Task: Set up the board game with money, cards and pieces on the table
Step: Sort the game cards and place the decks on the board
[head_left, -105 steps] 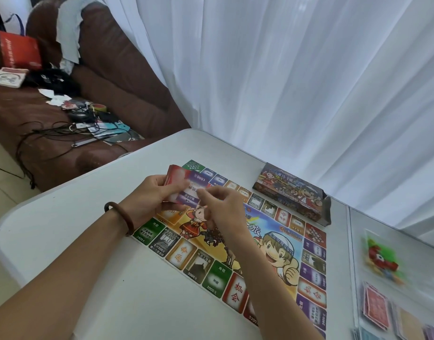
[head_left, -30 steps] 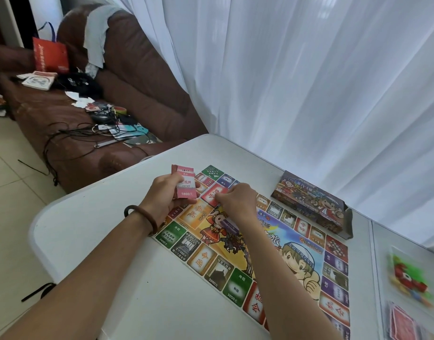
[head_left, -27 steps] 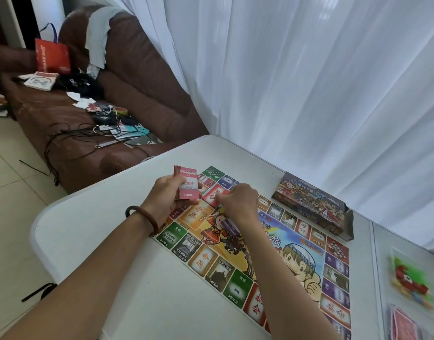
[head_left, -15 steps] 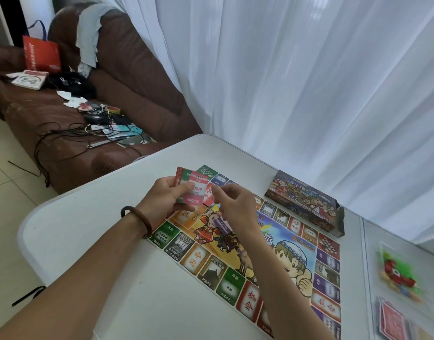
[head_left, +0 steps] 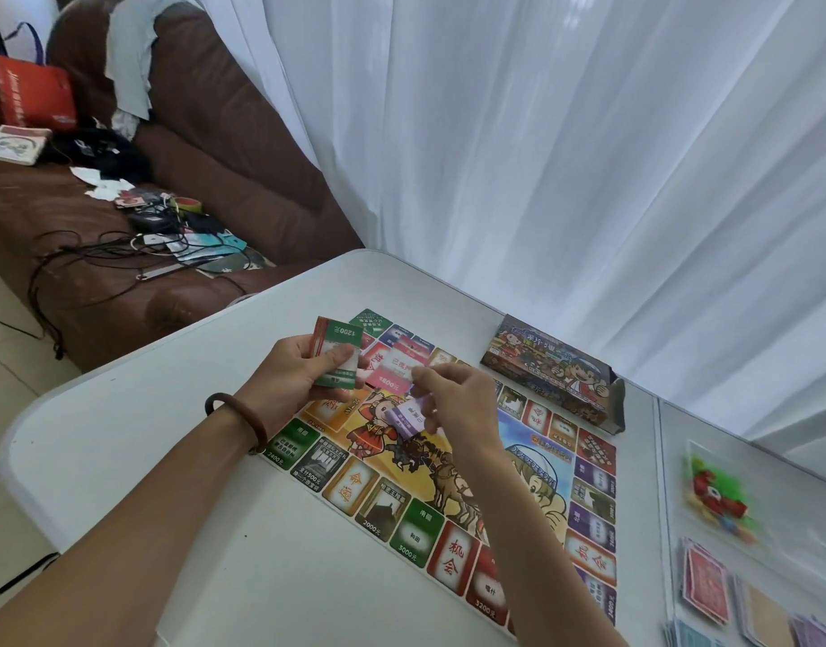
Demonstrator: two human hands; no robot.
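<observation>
The colourful game board (head_left: 448, 488) lies flat on the white table (head_left: 177, 422). Above its far left corner my left hand (head_left: 294, 375) grips a small stack of property cards (head_left: 336, 352), with a green card marked 1200 on top. My right hand (head_left: 457, 403) pinches a pink card (head_left: 397, 371) at its fingertips and holds several purple cards (head_left: 408, 415) against the palm. The game box (head_left: 551, 371) lies beyond the board on the right.
On a second table surface at the right lie a bag of red and green pieces (head_left: 716, 497) and piles of play money (head_left: 707, 586). A brown sofa (head_left: 121, 254) with cables and clutter stands left of the table. White curtains (head_left: 541, 156) hang behind.
The pink card that topped the stack in my left hand now hangs from my right fingertips. A green card shows on top of the stack. The view has drifted slightly.
</observation>
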